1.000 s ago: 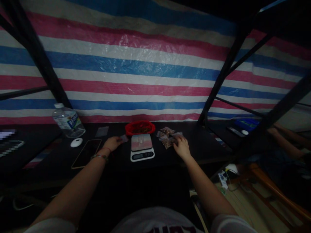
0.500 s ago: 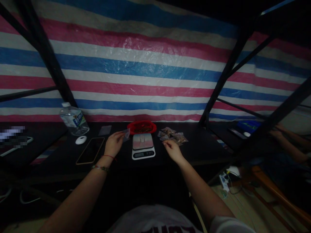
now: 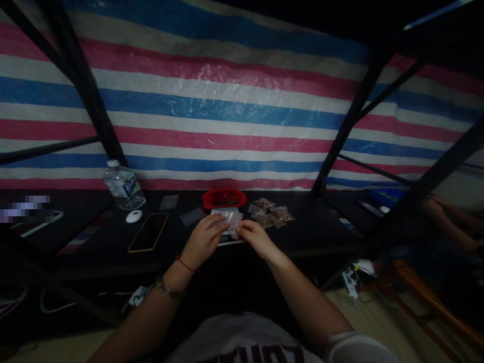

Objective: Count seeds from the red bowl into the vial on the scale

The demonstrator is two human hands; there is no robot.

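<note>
A small clear plastic bag (image 3: 232, 220) is held over the scale between my two hands. My left hand (image 3: 206, 236) is closed on its left side, and my right hand (image 3: 255, 236) pinches its right edge. Under the bag the white kitchen scale (image 3: 230, 242) is mostly hidden, only its front edge showing. Right behind it sits a red basin (image 3: 206, 198) with brownish bits inside. To the right of my right hand lie several filled clear bags (image 3: 280, 216). Flat on the table left of my left hand is another clear bag (image 3: 191, 217).
On the left stand a plastic bottle (image 3: 124, 189), a white computer mouse (image 3: 133, 216) and a phone (image 3: 148, 232). Another flat bag (image 3: 168, 202) lies behind the phone. Black frame posts (image 3: 340, 136) rise at both sides. Another person's arms (image 3: 449, 222) are at far right.
My left hand has moved right, leaving a flat bag on the table. My right hand has come left from the filled bags. Both hands now hold a clear bag above the scale.
</note>
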